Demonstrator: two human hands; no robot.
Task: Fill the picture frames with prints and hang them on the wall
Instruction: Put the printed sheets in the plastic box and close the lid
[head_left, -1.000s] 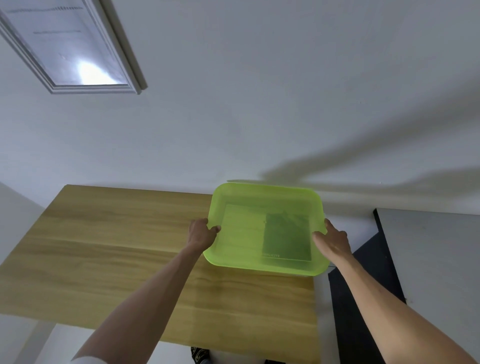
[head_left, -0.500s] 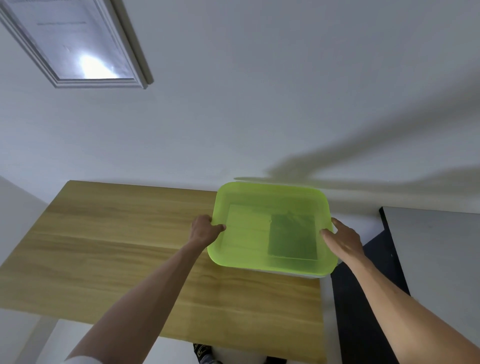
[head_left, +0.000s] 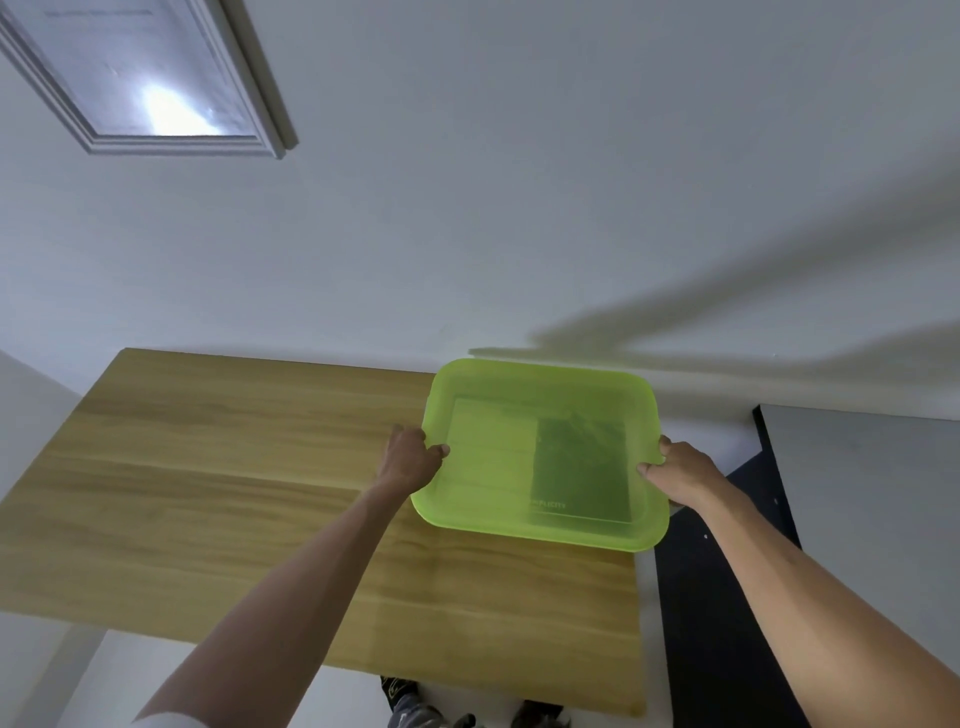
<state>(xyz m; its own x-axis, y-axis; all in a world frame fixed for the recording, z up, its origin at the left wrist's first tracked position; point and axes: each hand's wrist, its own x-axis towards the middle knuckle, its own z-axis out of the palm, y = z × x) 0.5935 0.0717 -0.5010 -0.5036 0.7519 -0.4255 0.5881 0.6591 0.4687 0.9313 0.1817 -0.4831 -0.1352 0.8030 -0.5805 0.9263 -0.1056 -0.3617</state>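
— What do you have around the green bin (head_left: 540, 530)?

— A wooden tabletop (head_left: 234, 493) runs left of the bin and under it, set against a pale wall (head_left: 519, 182). A white picture frame (head_left: 150, 78) hangs on that wall, high and far left of the bin. A dark cabinet (head_left: 727, 597) stands right of the bin.

— And your hands?

— Your left hand (head_left: 410, 460) curls its grip over the bin's left rim; your right hand (head_left: 685, 475) clasps the right rim, both arms outstretched. A dark print (head_left: 582, 470) lies flat in the bin's right half.
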